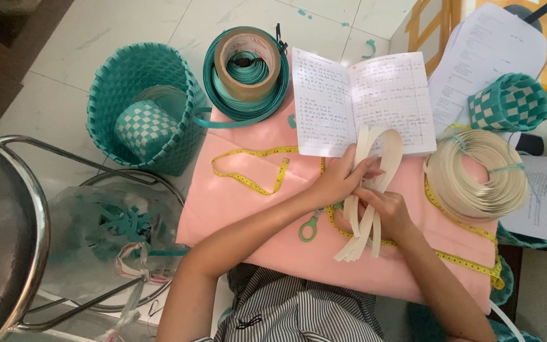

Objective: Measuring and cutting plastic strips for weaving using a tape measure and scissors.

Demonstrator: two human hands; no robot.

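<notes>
White tiled floor (96, 38), chrome metal stool (14, 215), daylight from upper right

The green-handled scissors (309, 228) show only one finger loop, the blades lying hidden under the left hand (340, 180) and the bundle of cream flat plastic strips (367, 209), and where the two hands meet on the strips the fingertips cover one another, so the grip there cannot be made out. The handwriting in the open lined notebook (362, 101) is too small to read. The round steel stool (1, 240) is cut off by the left edge, the loose white printed sheets (495, 50) by the top and right edges, and the yellow measuring tape (254, 171) passes out of sight beneath the hands.
</notes>
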